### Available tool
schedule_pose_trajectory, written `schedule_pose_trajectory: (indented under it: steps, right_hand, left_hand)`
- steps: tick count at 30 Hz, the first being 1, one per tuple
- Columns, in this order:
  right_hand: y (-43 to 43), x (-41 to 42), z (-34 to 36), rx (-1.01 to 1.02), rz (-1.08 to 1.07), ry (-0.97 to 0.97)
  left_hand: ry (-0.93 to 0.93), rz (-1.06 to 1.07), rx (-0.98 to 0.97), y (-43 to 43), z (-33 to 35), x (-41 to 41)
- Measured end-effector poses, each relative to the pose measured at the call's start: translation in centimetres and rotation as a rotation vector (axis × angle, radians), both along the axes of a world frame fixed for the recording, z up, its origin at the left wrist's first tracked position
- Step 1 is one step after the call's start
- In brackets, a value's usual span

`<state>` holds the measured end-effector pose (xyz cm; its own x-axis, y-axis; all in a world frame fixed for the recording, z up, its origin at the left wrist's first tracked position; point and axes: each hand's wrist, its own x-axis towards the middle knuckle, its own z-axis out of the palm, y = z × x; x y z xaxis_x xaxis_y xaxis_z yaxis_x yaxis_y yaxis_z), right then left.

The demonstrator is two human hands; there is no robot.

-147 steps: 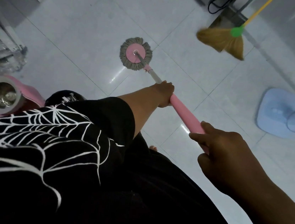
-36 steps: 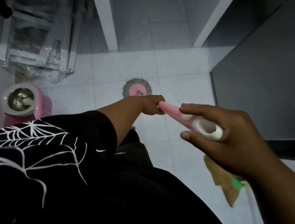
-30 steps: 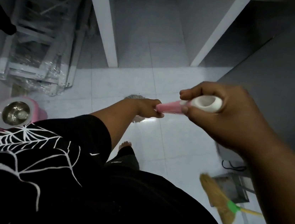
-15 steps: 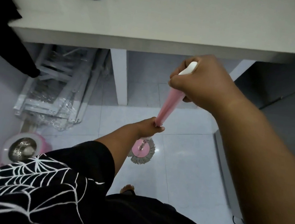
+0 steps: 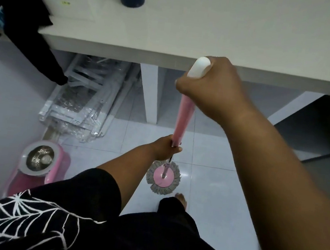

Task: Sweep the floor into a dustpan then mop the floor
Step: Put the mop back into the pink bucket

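The right hand [image 5: 210, 89] is nearest, its fingers clamped round the white-capped top of the pink mop handle [image 5: 183, 118], high above the mop head [image 5: 163, 176]. Lower on the handle, just above the mop head, the left hand [image 5: 165, 148] grips the shaft with its fingers curled tight round it. The mop head lies flat on the tiled floor [image 5: 215, 183] with the handle nearly upright over it, and a bare foot [image 5: 181, 198] sits just this side of the mop head. Left of the mop head, near but apart, stands the pink spin bucket [image 5: 61, 164]. Beyond the mop head is the counter [image 5: 234, 29], and beyond and left of the mop head a plastic-wrapped folded rack [image 5: 83, 102] leans beneath it. No broom or dustpan shows, so the step in hand looks to be the mopping. The next move probably calls for tilting the handle and pushing the head across the tiles toward the counter leg [image 5: 150, 94], both grips firm, clear of foot and rack. Whether the strands need wetting first cannot be told.
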<state>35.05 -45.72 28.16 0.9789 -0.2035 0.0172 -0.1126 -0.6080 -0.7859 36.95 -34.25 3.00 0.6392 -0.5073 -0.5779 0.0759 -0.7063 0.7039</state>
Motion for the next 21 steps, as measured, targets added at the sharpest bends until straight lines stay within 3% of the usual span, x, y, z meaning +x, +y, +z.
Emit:
schedule_pose_trajectory:
  steps: [14,21]
  right_hand:
    - [-5.5,2.0,-8.5,0.251,0.242,-0.056]
    - [-5.8,0.8,-17.0,0.113,0.322,0.163]
  left_hand:
    - [0.02,0.128,0.088,-4.1,-0.3,1.2]
    - [0.059,0.128,0.038,-3.8,0.3,2.0]
